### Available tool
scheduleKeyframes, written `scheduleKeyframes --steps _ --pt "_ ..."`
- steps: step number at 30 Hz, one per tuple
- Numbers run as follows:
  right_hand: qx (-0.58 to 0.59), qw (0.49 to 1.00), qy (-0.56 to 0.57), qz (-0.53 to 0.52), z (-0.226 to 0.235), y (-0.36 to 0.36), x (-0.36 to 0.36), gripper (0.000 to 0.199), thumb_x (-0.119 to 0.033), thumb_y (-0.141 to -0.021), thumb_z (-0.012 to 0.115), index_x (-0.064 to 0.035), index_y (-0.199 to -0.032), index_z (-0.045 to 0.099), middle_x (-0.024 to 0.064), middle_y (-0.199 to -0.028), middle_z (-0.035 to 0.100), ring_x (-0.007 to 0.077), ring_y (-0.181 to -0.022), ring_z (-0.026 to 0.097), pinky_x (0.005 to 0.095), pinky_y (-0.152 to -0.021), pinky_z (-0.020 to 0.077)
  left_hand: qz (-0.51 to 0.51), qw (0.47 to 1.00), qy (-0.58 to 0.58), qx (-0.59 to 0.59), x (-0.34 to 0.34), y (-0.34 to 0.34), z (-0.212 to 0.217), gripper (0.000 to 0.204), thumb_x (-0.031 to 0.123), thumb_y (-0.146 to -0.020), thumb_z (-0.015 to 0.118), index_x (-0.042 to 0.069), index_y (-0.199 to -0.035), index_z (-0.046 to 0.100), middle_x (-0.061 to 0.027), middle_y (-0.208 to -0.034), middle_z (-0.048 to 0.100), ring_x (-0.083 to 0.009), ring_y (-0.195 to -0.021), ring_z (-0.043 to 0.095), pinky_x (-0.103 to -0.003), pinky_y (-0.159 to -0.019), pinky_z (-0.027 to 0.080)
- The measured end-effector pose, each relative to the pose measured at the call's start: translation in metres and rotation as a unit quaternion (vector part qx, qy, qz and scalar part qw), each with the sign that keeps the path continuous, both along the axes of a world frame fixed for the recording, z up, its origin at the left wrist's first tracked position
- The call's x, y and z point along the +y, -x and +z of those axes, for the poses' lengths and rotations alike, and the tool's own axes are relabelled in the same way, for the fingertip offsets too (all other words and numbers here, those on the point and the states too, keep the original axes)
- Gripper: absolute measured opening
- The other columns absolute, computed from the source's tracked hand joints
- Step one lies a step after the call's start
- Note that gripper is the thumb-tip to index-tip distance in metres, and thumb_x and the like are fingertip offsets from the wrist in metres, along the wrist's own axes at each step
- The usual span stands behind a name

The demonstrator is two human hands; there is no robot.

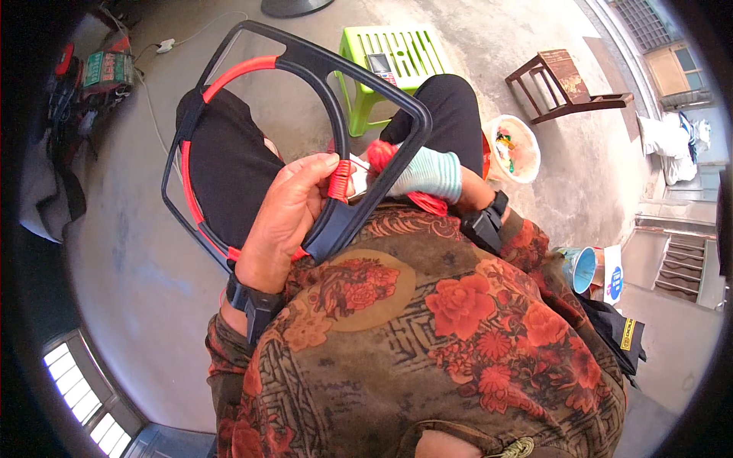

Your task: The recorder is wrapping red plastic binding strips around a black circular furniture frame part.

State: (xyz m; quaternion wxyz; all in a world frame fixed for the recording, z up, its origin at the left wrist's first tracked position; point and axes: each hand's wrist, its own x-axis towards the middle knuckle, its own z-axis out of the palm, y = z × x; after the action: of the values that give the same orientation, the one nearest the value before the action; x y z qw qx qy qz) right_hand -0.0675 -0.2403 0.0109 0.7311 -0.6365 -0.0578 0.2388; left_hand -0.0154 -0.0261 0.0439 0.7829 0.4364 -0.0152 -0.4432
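Black plastic frame [379,90] one, left hand [284,221] gripping, gloved right hand [430,174] perhaps holding red cord [382,155]

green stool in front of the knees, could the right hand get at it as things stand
Probably not right away: the right hand, in a pale glove, is busy with red cord behind the dark frame, whose bar lies between it and the green stool.

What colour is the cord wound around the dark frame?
Red; the cord shows best in the head view, by the left hand on the frame.
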Motion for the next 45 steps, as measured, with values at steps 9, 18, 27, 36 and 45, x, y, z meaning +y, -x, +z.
scheduleKeyframes --steps 9,18,27,36,45 --pt "0.065 0.871 -0.295 -0.387 0.035 0.026 0.001 0.018 -0.021 -0.079 0.058 -0.0036 -0.084 0.054 0.0101 -0.083 0.058 0.0186 -0.066 0.055 0.0321 -0.059 0.0489 0.007 1.0 0.0 -0.008 -0.001 0.0 0.001 0.023 0.019 -0.089 0.05 -0.001 -0.099 0.056 -0.0072 -0.077 0.059 -0.0137 -0.068 0.055 -0.026 -0.068 0.045" --pt "0.02 0.946 -0.037 -0.323 0.051 0.033 0.018 0.025 -0.032 -0.086 0.057 -0.008 -0.079 0.053 0.0012 -0.058 0.049 0.0116 -0.048 0.047 0.0238 -0.043 0.0375 -0.035 0.998 0.056 -0.009 0.0 -0.002 -0.005 0.018 0.014 -0.089 0.051 -0.002 -0.094 0.057 -0.0048 -0.079 0.059 -0.0104 -0.07 0.056 -0.022 -0.068 0.045" --pt "0.005 0.934 0.133 -0.33 0.056 0.025 0.013 0.022 -0.022 -0.082 0.059 -0.0047 -0.07 0.054 0.0012 -0.053 0.05 0.0098 -0.044 0.047 0.0241 -0.041 0.0357 -0.028 0.999 0.028 0.0 0.003 0.003 -0.005 0.012 0.013 -0.087 0.054 0.001 -0.086 0.057 -0.0059 -0.078 0.059 -0.0128 -0.071 0.056 -0.024 -0.069 0.045" --pt "0.088 0.916 0.151 -0.36 0.02 0.035 -0.047 0.033 -0.029 -0.086 0.056 -0.003 -0.105 0.055 0.0094 -0.091 0.061 0.0168 -0.077 0.061 0.0285 -0.066 0.0488 0.006 1.0 -0.005 -0.006 0.007 0.0 -0.003 0.012 0.013 -0.086 0.055 0.002 -0.082 0.057 -0.0066 -0.072 0.06 -0.0141 -0.07 0.058 -0.026 -0.07 0.046" --pt "0.027 0.984 0.111 -0.133 0.041 0.012 -0.014 0.038 -0.011 -0.073 0.067 0.0019 -0.107 0.057 0.0061 -0.102 0.059 0.012 -0.096 0.054 0.0262 -0.087 0.0413 -0.017 0.999 -0.02 -0.046 0.011 -0.008 0.012 0.007 0.01 -0.085 0.053 0.003 -0.083 0.054 -0.0064 -0.073 0.06 -0.0149 -0.068 0.06 -0.026 -0.067 0.047"
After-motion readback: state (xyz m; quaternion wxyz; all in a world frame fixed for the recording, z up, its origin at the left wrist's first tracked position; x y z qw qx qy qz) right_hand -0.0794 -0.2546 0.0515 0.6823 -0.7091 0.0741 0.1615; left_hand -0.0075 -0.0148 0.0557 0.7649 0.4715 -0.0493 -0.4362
